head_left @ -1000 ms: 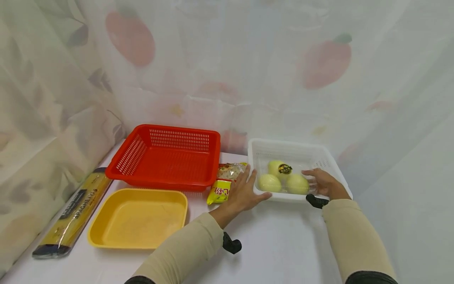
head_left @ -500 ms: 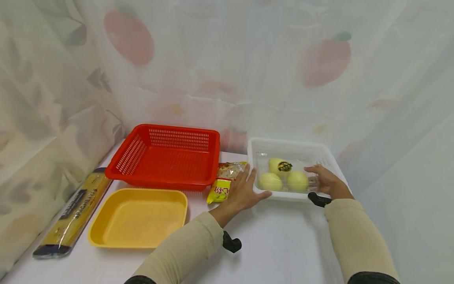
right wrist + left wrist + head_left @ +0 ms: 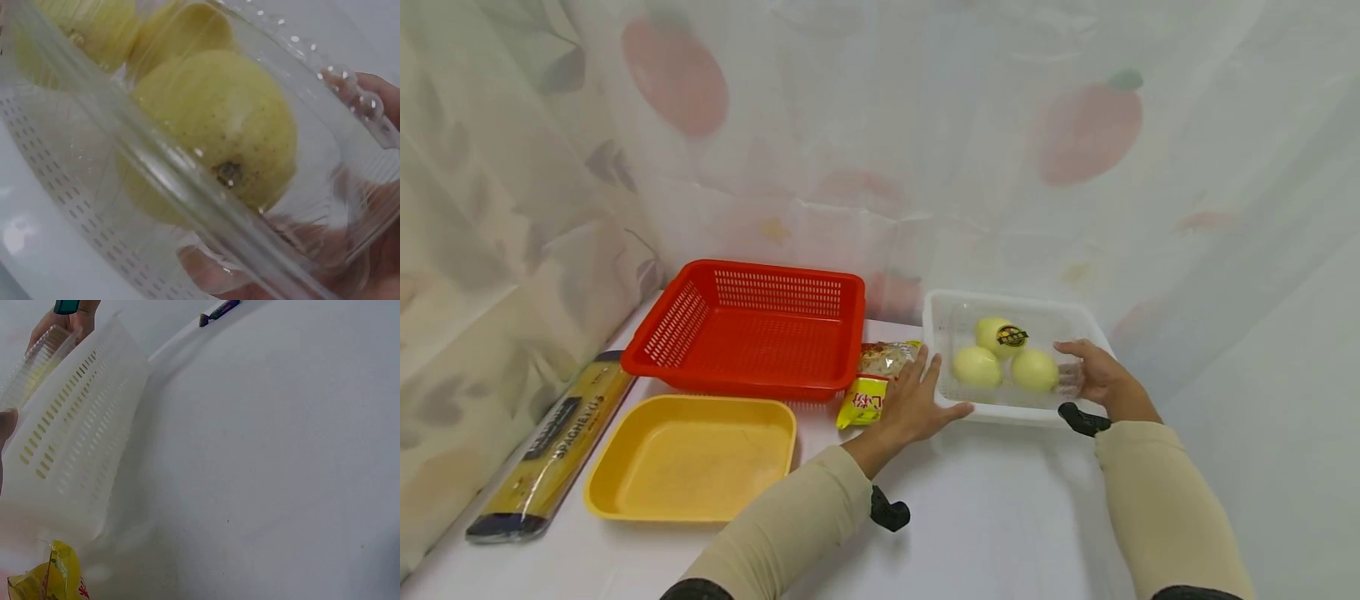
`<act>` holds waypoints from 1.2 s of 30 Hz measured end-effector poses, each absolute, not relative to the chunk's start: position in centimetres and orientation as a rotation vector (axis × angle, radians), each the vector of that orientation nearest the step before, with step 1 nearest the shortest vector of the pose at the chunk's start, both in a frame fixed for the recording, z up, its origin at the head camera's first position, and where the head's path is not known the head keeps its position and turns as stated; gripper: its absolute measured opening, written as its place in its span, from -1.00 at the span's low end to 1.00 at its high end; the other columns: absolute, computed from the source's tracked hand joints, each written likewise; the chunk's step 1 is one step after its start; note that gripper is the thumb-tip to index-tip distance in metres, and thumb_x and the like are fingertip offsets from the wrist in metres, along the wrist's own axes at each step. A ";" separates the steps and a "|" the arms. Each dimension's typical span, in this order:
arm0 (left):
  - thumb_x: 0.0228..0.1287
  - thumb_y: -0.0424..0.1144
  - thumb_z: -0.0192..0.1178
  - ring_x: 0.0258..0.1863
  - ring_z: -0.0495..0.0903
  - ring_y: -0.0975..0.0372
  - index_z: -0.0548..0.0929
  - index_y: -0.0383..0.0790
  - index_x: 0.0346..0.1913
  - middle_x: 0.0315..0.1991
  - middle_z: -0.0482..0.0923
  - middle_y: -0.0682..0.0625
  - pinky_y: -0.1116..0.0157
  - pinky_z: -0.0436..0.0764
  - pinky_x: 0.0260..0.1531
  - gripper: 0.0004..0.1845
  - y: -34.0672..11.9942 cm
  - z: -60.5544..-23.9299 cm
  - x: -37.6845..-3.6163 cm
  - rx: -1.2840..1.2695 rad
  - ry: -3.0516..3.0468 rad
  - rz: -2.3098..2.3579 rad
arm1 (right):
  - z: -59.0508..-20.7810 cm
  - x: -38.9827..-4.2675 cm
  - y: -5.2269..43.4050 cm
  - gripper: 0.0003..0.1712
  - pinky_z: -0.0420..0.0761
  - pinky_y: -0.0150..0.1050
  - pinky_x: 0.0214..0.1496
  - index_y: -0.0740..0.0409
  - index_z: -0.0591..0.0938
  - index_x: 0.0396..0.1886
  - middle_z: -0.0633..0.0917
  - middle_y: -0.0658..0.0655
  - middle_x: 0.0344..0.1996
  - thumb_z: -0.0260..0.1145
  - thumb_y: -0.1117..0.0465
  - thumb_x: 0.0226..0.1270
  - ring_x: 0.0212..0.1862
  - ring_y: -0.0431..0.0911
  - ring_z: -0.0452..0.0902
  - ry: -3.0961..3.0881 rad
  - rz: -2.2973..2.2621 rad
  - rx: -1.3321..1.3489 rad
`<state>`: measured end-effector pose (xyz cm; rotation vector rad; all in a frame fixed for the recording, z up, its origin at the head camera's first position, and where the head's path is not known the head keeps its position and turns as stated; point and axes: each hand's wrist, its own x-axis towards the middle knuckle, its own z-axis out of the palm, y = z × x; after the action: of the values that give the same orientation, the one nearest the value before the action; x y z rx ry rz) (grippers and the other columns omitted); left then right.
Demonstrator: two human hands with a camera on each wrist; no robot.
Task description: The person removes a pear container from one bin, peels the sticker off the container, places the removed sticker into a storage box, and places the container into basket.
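Observation:
In the head view, my right hand (image 3: 1101,379) grips the right end of a clear plastic fruit box (image 3: 1069,379). Three round, pale yellow fruits (image 3: 977,367) are inside it, with a dark round label on the lid. The box sits within the outline of a white perforated basket (image 3: 1011,412); the right wrist view shows a speckled fruit (image 3: 219,125) through the clear wall and fingers beneath the box. With fingers spread, my left hand (image 3: 913,408) lies at the basket's left rim, its thumb along the front edge. A yellow snack packet (image 3: 862,402) is partly hidden behind that hand.
A red perforated basket (image 3: 752,333) stands at the back left, with a yellow tray (image 3: 692,458) in front. Along the left edge lies a spaghetti packet (image 3: 553,454). Patterned curtains (image 3: 880,150) hang close behind the table (image 3: 985,517).
The fruit box has shifted slightly back and to the right inside the white basket, along with my right hand. My left hand stays at the basket's left rim.

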<state>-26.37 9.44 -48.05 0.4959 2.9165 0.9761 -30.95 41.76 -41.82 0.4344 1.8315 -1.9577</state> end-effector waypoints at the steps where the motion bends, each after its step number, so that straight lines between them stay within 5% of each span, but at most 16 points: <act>1: 0.04 0.51 0.07 0.47 -0.16 -0.04 -0.04 0.03 0.55 0.55 -0.35 0.05 -0.16 -0.10 0.33 0.11 9.4 -48.0 -26.4 0.498 2.916 0.981 | -41.6 -30.8 41.8 0.19 0.61 -0.08 -0.17 -0.23 -0.66 0.41 -0.20 0.50 0.44 0.19 0.00 0.42 -0.25 0.00 0.63 1.820 -1.974 0.439; 11: 0.04 0.52 0.05 0.47 -0.17 -0.06 -0.03 0.00 0.55 0.55 -0.37 0.06 -0.18 -0.10 0.32 0.11 9.5 -47.8 -26.4 0.512 2.924 0.985 | -39.7 -29.9 42.0 0.16 0.64 -0.09 -0.14 -0.24 -0.66 0.40 -0.26 0.45 0.45 0.16 0.01 0.44 -0.27 0.00 0.66 1.801 -2.030 0.443; 19: 0.00 0.53 0.05 0.48 -0.24 -0.06 -0.07 0.06 0.55 0.54 -0.43 0.11 -0.17 -0.16 0.33 0.13 9.4 -47.5 -26.3 0.504 2.919 0.959 | -37.7 -28.6 41.5 0.17 0.57 0.09 0.00 -0.25 -0.65 0.41 -0.30 0.44 0.44 0.18 0.03 0.44 -0.24 0.06 0.67 1.752 -2.111 0.476; 36: 0.07 0.38 0.17 0.47 -0.14 -0.07 0.07 -0.11 0.53 0.54 -0.19 -0.08 -0.13 -0.07 0.34 0.07 8.6 -46.2 -26.7 0.566 2.875 1.007 | -35.1 -25.7 40.5 0.13 0.63 -0.10 -0.07 -0.15 -0.57 0.47 -0.09 0.49 0.40 0.17 -0.01 0.43 -0.23 -0.03 0.63 1.740 -2.119 0.440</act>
<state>-26.67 8.63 -46.16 0.5663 2.8750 1.0073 -25.74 40.52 -35.08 0.4398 1.7401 -2.1193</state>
